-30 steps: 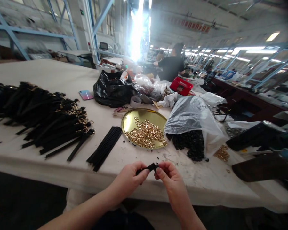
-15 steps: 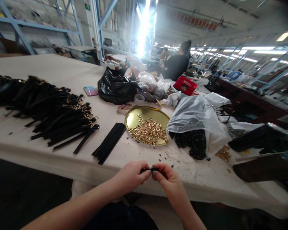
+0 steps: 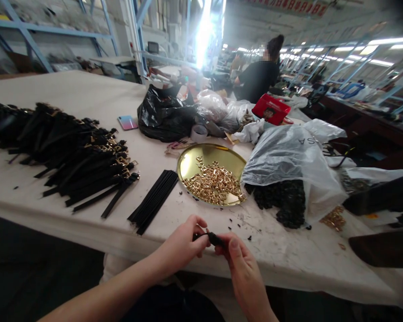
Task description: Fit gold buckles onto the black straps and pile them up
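Note:
My left hand [image 3: 184,243] and my right hand [image 3: 244,264] meet just over the table's front edge. Between them is a small black strap piece [image 3: 215,239], pinched from both sides; its exact shape is partly hidden by the fingers. The right thumb is raised along the forefinger. Beyond the hands lies a neat bundle of flat black straps [image 3: 154,199]. A round gold tray [image 3: 191,156] to its right carries a heap of small gold metal buckles [image 3: 215,181]. Small black pieces [image 3: 284,201] spill from a white plastic bag [image 3: 282,154] farther right.
A long pile of black straps with gold buckles [image 3: 80,154] covers the table's left side. Behind the tray are a phone [image 3: 127,122], a black plastic bag [image 3: 166,116], a tape roll [image 3: 199,133] and a red packet [image 3: 271,109]. A person [image 3: 260,76] in dark clothes is at the back.
My right hand has turned, with its thumb now lifted and more of the black strap piece showing. The left fingers have opened slightly around it. The view has shifted a little.

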Demonstrator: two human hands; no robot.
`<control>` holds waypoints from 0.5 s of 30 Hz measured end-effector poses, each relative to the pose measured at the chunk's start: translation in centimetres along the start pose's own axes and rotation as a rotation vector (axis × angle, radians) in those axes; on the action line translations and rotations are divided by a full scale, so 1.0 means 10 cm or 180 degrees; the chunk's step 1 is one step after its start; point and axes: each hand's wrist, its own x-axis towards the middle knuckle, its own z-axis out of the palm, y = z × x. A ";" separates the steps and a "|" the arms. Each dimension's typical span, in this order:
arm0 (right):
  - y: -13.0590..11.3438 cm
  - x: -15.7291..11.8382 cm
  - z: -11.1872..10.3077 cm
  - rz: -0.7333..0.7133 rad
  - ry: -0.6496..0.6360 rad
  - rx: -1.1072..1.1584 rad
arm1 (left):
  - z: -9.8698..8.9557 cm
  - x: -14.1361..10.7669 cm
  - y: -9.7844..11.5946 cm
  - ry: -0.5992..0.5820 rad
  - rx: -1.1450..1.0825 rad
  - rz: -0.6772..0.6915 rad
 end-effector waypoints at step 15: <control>0.10 0.12 -0.07 0.1208 -0.0758 0.1202 | -0.07 0.05 0.11 -0.0230 0.1193 -0.0096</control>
